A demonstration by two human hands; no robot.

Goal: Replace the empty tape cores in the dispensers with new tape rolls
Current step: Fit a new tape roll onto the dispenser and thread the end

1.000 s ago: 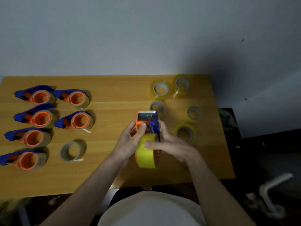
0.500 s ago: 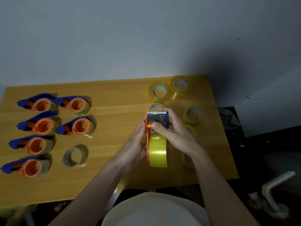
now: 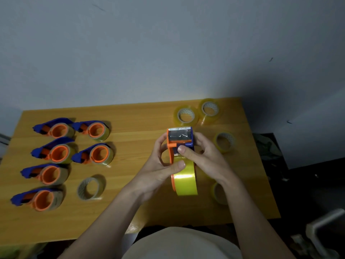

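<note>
Both hands hold one orange and blue tape dispenser (image 3: pixel 179 140) upright above the wooden table (image 3: pixel 130 124), its serrated blade end pointing away from me. A full yellow tape roll (image 3: pixel 185 181) sits in it. My left hand (image 3: pixel 159 170) grips its left side, thumb on the roll's top. My right hand (image 3: pixel 204 157) holds the right side, thumb pressed on the blue part near the blade. Several new yellowish rolls (image 3: pixel 185 115) lie at the table's right. An empty brownish core (image 3: pixel 91 187) lies left of my hands.
Several other orange and blue dispensers (image 3: pixel 57 153) lie in two columns on the table's left. A grey wall runs behind the table. A dark floor and a pale chair part (image 3: pixel 324 227) are at the right. My pale shirt fills the bottom.
The dispenser has turned so its blade end faces straight away from me. My right thumb has slid down from the blade onto the blue part, and my left thumb now rests on the roll.
</note>
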